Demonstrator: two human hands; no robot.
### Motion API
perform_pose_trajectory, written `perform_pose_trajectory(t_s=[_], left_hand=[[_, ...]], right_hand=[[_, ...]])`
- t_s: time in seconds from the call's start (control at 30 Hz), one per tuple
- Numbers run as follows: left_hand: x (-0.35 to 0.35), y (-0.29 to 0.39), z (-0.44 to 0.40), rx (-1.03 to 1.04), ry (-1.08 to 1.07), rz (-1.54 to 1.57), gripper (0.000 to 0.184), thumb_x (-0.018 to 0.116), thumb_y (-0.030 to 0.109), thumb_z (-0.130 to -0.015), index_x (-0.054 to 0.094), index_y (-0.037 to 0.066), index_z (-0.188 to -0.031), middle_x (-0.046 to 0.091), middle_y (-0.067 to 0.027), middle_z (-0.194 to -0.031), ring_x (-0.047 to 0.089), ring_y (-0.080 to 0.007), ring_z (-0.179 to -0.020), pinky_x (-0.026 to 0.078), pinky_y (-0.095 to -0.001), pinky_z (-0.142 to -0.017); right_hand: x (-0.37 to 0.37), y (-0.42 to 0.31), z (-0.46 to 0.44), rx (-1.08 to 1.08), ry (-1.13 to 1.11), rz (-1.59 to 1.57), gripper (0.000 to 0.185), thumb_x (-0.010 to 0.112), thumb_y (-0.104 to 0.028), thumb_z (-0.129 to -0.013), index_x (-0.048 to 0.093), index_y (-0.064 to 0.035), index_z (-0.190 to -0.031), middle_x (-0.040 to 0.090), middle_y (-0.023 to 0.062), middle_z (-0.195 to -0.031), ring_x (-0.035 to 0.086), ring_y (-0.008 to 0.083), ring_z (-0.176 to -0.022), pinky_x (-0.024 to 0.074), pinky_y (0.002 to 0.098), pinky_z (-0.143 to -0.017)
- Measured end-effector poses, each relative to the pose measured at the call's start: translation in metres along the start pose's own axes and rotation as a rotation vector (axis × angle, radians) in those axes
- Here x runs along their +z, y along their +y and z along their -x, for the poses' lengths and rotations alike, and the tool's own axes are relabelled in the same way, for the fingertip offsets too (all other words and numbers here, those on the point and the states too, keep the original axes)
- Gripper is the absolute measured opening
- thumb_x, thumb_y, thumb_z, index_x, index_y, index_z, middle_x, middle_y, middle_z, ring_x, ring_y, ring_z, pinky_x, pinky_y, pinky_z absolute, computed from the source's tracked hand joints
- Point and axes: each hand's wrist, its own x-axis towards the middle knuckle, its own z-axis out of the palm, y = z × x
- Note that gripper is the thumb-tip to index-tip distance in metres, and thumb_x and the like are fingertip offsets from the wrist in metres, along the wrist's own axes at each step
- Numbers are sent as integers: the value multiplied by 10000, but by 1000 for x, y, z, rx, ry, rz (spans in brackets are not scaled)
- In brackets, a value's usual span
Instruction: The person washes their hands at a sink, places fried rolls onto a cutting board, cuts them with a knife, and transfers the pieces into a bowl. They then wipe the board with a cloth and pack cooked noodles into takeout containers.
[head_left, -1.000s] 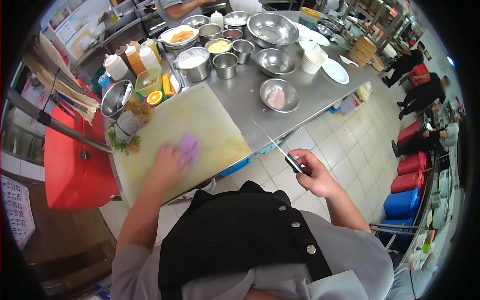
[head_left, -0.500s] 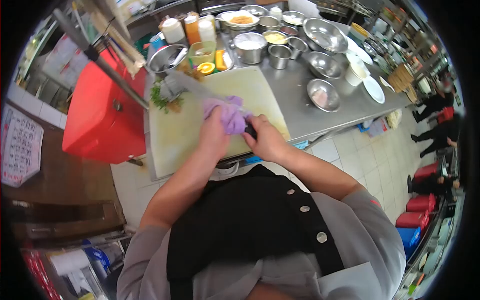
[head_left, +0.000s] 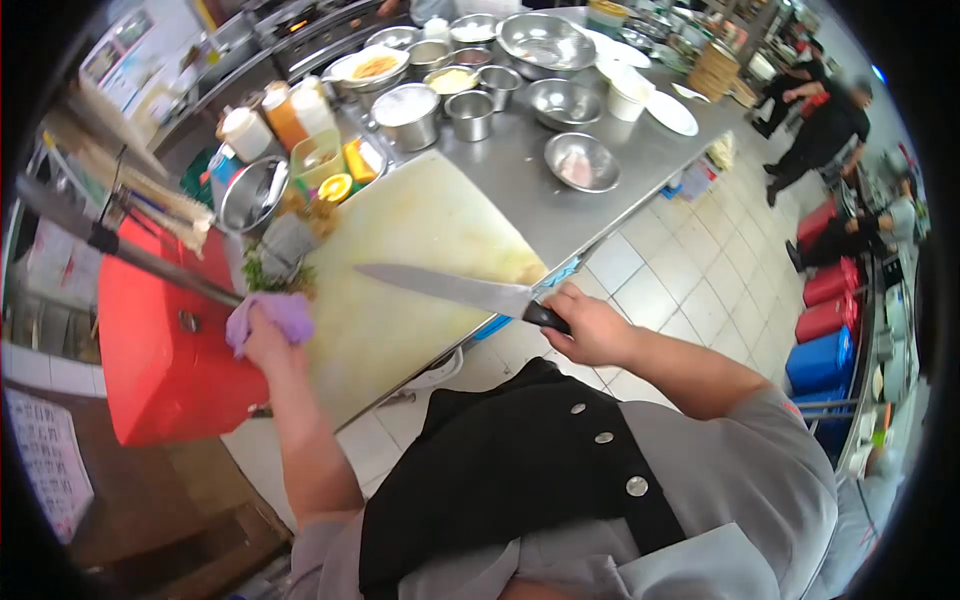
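My left hand is closed on a bunched purple cloth at the left edge of the cutting board. In my right hand is the black handle of a large knife. Its blade points left, over the lower right part of the board. Green herbs and a grey bundle lie at the board's left edge, just above the cloth. Beyond the board's right side, a steel bowl holds a pale pink piece, which looks like meat.
Squeeze bottles, a cut orange and steel pots stand behind the board. A large bowl and white plates are farther back. A red bin is at the left. Several people stand at the far right.
My left hand has carried the purple cloth from the knife to the board's left edge. The knife, earlier against the cloth, now shows its whole blade. The camera view has shifted.
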Motion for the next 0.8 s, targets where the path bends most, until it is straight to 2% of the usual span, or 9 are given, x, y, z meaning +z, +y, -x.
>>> perform_pose_trajectory(t_s=[0.13, 0.2, 0.3, 0.4, 0.47, 0.53, 0.57, 0.67, 0.8], left_hand=[[66, 21, 44, 104, -153, -182, 223, 556, 131, -954, 612, 23, -1141, 667, -70, -1019, 657, -200, -900, 556, -340, -784], [115, 26, 71, 149, -252, -345, 267, 551, 148, -953, 600, 19, -1181, 657, -68, -1042, 652, -192, -936, 551, -320, -800], [180, 12, 95, 217, -501, -448, 213, 570, 115, -934, 650, 7, -1099, 678, -60, -1012, 649, -159, -923, 530, -306, -796], [245, -20, 136, 412, -610, -581, 189, 590, 113, -913, 668, -2, -1041, 689, -67, -990, 652, -159, -898, 525, -320, -798], [290, -45, 149, 543, -614, -673, 201, 606, 132, -893, 664, -11, -1022, 694, -93, -984, 661, -188, -886, 528, -338, -802], [328, -75, 148, 624, -566, -784, 236, 627, 166, -871, 656, -26, -1005, 701, -132, -984, 676, -235, -879, 531, -361, -810], [348, -80, 144, 559, -511, -1042, 360, 653, 238, -851, 655, -49, -1069, 702, -203, -1030, 686, -323, -934, 529, -389, -853], [376, -112, 124, 521, -460, -1498, 457, 661, 289, -852, 647, -59, -1148, 691, -249, -1091, 679, -366, -987, 519, -396, -897], [383, -126, 130, 504, -473, -1331, 527, 689, 330, -864, 627, -56, -1217, 687, -252, -1117, 684, -350, -996, 517, -393, -905]], right_hand=[[20, 26, -78, -27, 86, 46, 295, 631, -237, -876, 598, -40, -1093, 583, 202, -1082, 634, 383, -944, 532, 475, -821], [34, 32, -110, -189, 214, 182, 266, 602, -215, -881, 599, -26, -1067, 585, 210, -1102, 637, 382, -943, 525, 490, -816], [8, 26, -90, -326, 251, 119, 212, 587, -204, -882, 616, -40, -1014, 611, 190, -1034, 640, 387, -909, 524, 498, -783], [-12, 82, -38, -318, 174, -71, 187, 577, -217, -895, 628, -52, -967, 645, 180, -927, 647, 398, -854, 523, 507, -748], [-18, 139, 1, -206, 114, -68, 188, 570, -230, -908, 644, -59, -936, 662, 178, -834, 650, 407, -815, 523, 506, -726], [-32, 196, 42, -155, 84, -115, 195, 568, -237, -911, 657, -67, -943, 685, 177, -871, 658, 404, -809, 524, 498, -726], [-37, 222, 60, -85, 50, -147, 190, 570, -232, -909, 666, -71, -940, 689, 174, -883, 658, 400, -818, 526, 489, -732], [-64, 282, 106, 28, 30, -212, 185, 584, -225, -901, 682, -79, -962, 701, 165, -909, 664, 381, -838, 532, 460, -751], [-113, 334, 136, 189, 18, -303, 204, 607, -227, -898, 693, -86, -1018, 713, 150, -920, 675, 349, -862, 537, 423, -778]])
